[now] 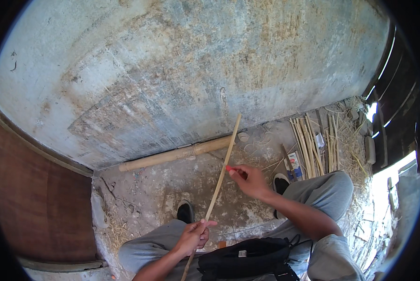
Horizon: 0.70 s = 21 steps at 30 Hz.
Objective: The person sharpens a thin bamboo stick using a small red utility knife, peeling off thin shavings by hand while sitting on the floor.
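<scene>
A long, thin bamboo strip [224,171] slants up and away from my lap toward the wall. My left hand [194,237] is closed around its lower part, with the index finger stretched to the right. Higher up, my right hand [250,181] pinches a small red object [228,167] that touches the strip near its middle. Most of the red object is hidden by my fingers, so its kind cannot be made out. A black bag [247,259] lies across my lap, below both hands.
A thick bamboo pole [179,154] lies along the foot of the stained wall [186,79]. Bundled bamboo strips [307,146] lie at the right, beside a long dark blade-like piece [288,161]. Shavings and straw [357,161] litter the floor. A brown panel [41,201] stands at the left.
</scene>
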Each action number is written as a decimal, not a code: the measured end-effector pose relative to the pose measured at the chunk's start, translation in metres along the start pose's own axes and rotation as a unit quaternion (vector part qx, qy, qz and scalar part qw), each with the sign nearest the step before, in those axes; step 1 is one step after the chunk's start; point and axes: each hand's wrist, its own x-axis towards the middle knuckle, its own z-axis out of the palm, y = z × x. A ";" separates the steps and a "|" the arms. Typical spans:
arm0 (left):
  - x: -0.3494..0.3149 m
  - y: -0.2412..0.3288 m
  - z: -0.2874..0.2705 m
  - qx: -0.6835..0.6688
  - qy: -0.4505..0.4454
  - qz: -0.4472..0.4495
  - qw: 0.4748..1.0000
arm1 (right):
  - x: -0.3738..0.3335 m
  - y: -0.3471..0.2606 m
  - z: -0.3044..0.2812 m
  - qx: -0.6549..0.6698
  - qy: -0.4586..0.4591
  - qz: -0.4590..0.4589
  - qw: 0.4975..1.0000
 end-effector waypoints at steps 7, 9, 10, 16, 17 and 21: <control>0.001 0.005 0.005 0.026 -0.015 0.009 1.000 | -0.004 0.009 0.001 0.046 -0.065 0.101 0.992; 0.002 0.005 0.005 0.014 -0.021 0.007 1.000 | -0.004 0.006 0.001 0.030 -0.078 0.104 0.991; 0.003 0.005 0.005 0.004 -0.027 0.006 1.000 | -0.004 0.005 0.001 0.015 -0.090 0.106 0.990; 0.014 0.001 0.004 0.045 -0.057 -0.011 0.997 | -0.009 0.011 0.008 0.083 -0.107 0.112 0.984; 0.018 -0.001 0.005 0.044 -0.055 -0.011 0.997 | -0.009 0.012 0.009 0.084 -0.108 0.112 0.984; 0.027 -0.001 0.013 0.037 -0.022 0.056 0.998 | -0.011 0.006 0.007 0.059 -0.117 0.109 0.985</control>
